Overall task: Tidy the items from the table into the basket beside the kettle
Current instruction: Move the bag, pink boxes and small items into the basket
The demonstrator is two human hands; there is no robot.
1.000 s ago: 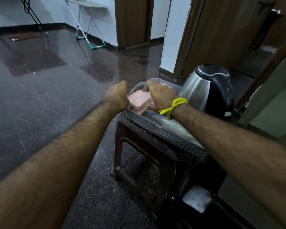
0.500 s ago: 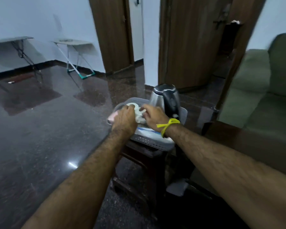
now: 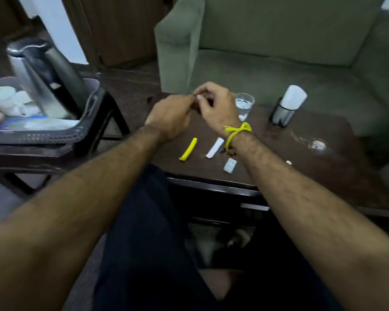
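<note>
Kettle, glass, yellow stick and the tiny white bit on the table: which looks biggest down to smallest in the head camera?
1. Kettle, biggest by far, though it is also nearer the camera.
2. Glass.
3. Yellow stick, about as long as the glass is tall but much thinner.
4. White bit, smallest.

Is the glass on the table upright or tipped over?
Upright. The glass stands on its base on the table, rim upward, just beyond the right hand. It seems to hold some clear liquid.

Glossy wood table [image 3: 279, 140] — seemingly polished
</note>
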